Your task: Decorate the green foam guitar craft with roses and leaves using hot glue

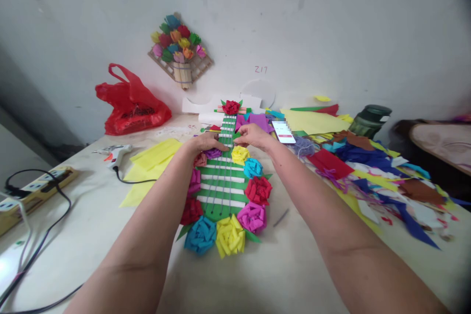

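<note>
A guitar-shaped craft [222, 189] lies on the table, green with white strips across it and thin grey strings. Crumpled-paper flowers, among them a yellow flower [230, 236], a blue flower [200, 235] and a red flower [258, 190], ring its body. At the top of the neck sits another red flower [231, 107]. My left hand [209, 143] rests on the left of the neck, fingers stretched over the purple flower. On the other side, my right hand [253, 136] has its fingers pinched together at the neck's edge, above a small yellow flower [240, 155]. What they pinch is hidden.
To the left are yellow paper sheets [154, 157], a glue gun [118, 155] with its cord and a power strip [40, 189]. A red plastic bag [130, 103] stands behind. Rightward lie a phone [283, 131], coloured paper scraps [382, 171] and a dark green jar [371, 120].
</note>
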`<action>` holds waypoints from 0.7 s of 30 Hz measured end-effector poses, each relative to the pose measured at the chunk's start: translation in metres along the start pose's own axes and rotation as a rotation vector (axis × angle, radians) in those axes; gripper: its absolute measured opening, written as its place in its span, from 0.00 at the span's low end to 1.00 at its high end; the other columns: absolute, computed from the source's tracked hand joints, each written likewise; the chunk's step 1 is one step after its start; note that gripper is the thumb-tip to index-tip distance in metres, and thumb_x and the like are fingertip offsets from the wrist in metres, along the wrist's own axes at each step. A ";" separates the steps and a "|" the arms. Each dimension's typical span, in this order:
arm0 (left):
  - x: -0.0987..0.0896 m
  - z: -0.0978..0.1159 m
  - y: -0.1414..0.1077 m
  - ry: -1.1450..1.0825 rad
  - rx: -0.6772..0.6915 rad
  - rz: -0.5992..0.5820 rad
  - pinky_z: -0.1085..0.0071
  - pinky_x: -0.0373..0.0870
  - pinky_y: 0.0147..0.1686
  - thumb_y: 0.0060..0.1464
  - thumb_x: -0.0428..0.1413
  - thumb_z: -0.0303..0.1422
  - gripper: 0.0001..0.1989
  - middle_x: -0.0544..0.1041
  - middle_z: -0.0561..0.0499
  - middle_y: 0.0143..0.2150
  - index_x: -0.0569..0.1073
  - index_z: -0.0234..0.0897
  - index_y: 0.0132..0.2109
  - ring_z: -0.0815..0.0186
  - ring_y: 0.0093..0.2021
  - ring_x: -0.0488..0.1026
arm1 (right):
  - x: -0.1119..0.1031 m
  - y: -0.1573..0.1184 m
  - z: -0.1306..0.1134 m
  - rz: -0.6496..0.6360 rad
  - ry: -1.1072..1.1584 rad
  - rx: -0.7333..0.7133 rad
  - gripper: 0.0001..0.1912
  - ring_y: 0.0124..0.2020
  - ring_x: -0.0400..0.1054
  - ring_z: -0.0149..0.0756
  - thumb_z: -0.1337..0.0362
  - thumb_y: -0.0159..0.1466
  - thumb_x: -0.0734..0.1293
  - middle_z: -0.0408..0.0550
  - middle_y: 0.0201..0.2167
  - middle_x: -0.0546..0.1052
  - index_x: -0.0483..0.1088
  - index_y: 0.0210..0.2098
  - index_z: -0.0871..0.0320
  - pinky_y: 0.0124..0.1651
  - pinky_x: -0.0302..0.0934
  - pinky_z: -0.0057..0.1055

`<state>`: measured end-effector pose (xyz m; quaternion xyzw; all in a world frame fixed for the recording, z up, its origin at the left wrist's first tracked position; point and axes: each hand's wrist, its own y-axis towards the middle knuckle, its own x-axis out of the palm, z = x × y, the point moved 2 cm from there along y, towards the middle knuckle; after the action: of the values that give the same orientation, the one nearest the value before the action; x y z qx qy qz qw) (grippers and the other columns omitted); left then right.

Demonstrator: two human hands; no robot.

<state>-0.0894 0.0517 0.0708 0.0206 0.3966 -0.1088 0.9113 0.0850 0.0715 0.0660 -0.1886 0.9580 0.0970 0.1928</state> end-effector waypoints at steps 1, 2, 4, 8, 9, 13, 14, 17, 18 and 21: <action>0.000 0.001 -0.001 -0.015 0.000 -0.002 0.70 0.63 0.28 0.31 0.63 0.40 0.13 0.71 0.53 0.22 0.71 0.36 0.22 0.63 0.28 0.69 | 0.000 -0.001 0.001 -0.008 0.031 0.026 0.16 0.20 0.66 0.27 0.66 0.44 0.73 0.38 0.13 0.67 0.59 0.19 0.60 0.24 0.60 0.23; 0.001 0.001 -0.001 -0.038 0.002 -0.010 0.70 0.64 0.29 0.31 0.63 0.39 0.13 0.71 0.53 0.22 0.71 0.36 0.22 0.63 0.29 0.69 | -0.001 -0.002 0.002 -0.013 0.052 0.046 0.16 0.20 0.66 0.27 0.64 0.45 0.74 0.39 0.14 0.68 0.60 0.19 0.60 0.25 0.60 0.23; 0.002 0.002 -0.003 -0.088 -0.001 -0.032 0.70 0.65 0.29 0.31 0.63 0.38 0.12 0.71 0.54 0.21 0.71 0.36 0.23 0.63 0.29 0.69 | -0.002 -0.003 0.007 -0.026 0.087 0.084 0.16 0.20 0.65 0.27 0.60 0.46 0.73 0.41 0.16 0.70 0.62 0.21 0.61 0.25 0.59 0.23; 0.001 0.001 -0.001 -0.095 -0.019 -0.015 0.70 0.66 0.31 0.31 0.64 0.38 0.12 0.72 0.53 0.23 0.71 0.36 0.23 0.62 0.30 0.70 | -0.002 -0.005 0.017 -0.043 0.198 0.166 0.18 0.21 0.66 0.28 0.52 0.50 0.71 0.45 0.20 0.73 0.67 0.26 0.62 0.24 0.59 0.23; 0.000 0.000 0.000 -0.081 -0.022 0.001 0.70 0.66 0.31 0.30 0.64 0.38 0.13 0.73 0.53 0.24 0.72 0.36 0.23 0.62 0.30 0.70 | -0.002 -0.006 0.020 -0.034 0.223 0.184 0.19 0.21 0.66 0.29 0.51 0.51 0.69 0.46 0.20 0.73 0.67 0.27 0.62 0.24 0.59 0.24; -0.005 -0.007 0.005 -0.057 -0.036 0.029 0.70 0.66 0.32 0.31 0.63 0.40 0.14 0.75 0.53 0.27 0.73 0.37 0.26 0.61 0.32 0.71 | -0.003 -0.010 0.024 -0.012 0.250 0.224 0.21 0.20 0.65 0.28 0.47 0.54 0.65 0.46 0.21 0.74 0.69 0.31 0.61 0.22 0.56 0.23; -0.006 -0.008 0.006 -0.041 -0.041 0.046 0.69 0.66 0.32 0.31 0.63 0.41 0.15 0.74 0.52 0.27 0.73 0.37 0.26 0.61 0.32 0.71 | -0.004 -0.011 0.025 -0.023 0.247 0.228 0.22 0.20 0.64 0.27 0.46 0.55 0.64 0.46 0.22 0.74 0.70 0.32 0.61 0.22 0.56 0.23; -0.009 -0.011 0.006 0.048 -0.063 0.117 0.69 0.64 0.30 0.30 0.63 0.43 0.16 0.73 0.52 0.26 0.70 0.37 0.23 0.60 0.31 0.70 | -0.005 -0.012 0.026 -0.080 0.225 0.239 0.24 0.20 0.63 0.27 0.44 0.53 0.64 0.47 0.24 0.75 0.72 0.32 0.62 0.23 0.55 0.23; -0.010 -0.011 0.006 0.074 -0.071 0.137 0.69 0.64 0.30 0.30 0.63 0.43 0.16 0.73 0.52 0.25 0.69 0.37 0.23 0.60 0.31 0.70 | -0.005 -0.013 0.026 -0.093 0.214 0.240 0.24 0.21 0.63 0.27 0.45 0.52 0.65 0.47 0.25 0.75 0.72 0.32 0.62 0.23 0.55 0.23; -0.010 -0.010 0.003 0.108 -0.089 0.183 0.69 0.64 0.30 0.29 0.63 0.44 0.17 0.72 0.52 0.25 0.69 0.37 0.23 0.60 0.31 0.70 | -0.003 -0.016 0.023 -0.110 0.207 0.213 0.21 0.22 0.65 0.28 0.49 0.48 0.70 0.47 0.25 0.75 0.73 0.30 0.62 0.24 0.56 0.24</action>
<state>-0.1026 0.0576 0.0712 0.0221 0.4460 -0.0063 0.8947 0.1016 0.0643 0.0452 -0.2282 0.9659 -0.0356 0.1171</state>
